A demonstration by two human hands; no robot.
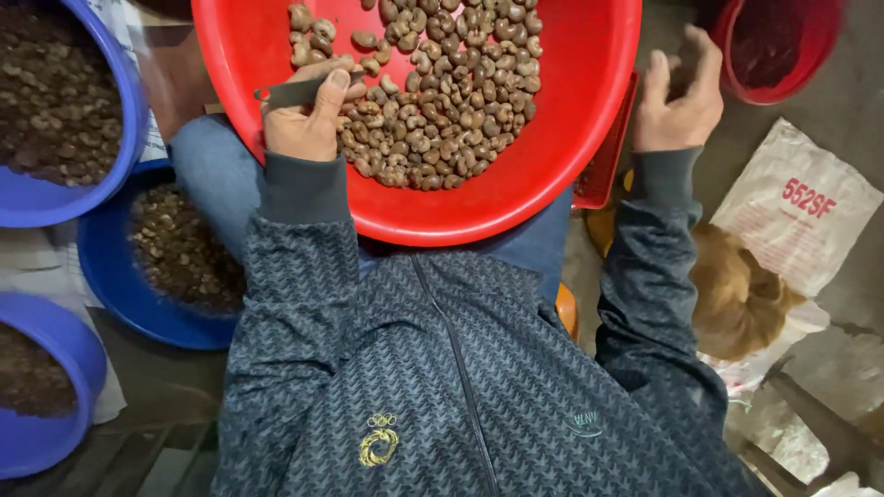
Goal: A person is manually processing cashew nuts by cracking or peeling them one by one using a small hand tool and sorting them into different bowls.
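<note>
1. Left hand [308,115] resting inside the red basin [589,110] on the lap, fingers curled tight around a small dark blade [290,92], thumb lying along its top.
2. Blade's long axis running left to right, its free end pointing left, out toward the basin rim, away from the nuts.
3. Nuts [442,92] lying in a heap just right of the left hand, touching its knuckles and spreading up toward the far rim.
4. Right hand [677,97] hanging outside the basin, beyond its right rim, near a smaller red bowl [810,55]; fingers pinched together on something small and dark, too blurred to name.
5. Left hand being much nearer the heap; right hand well apart from it, with the rim between.
6. Blue tubs [110,184] of dark husks sitting off to the left.
</note>
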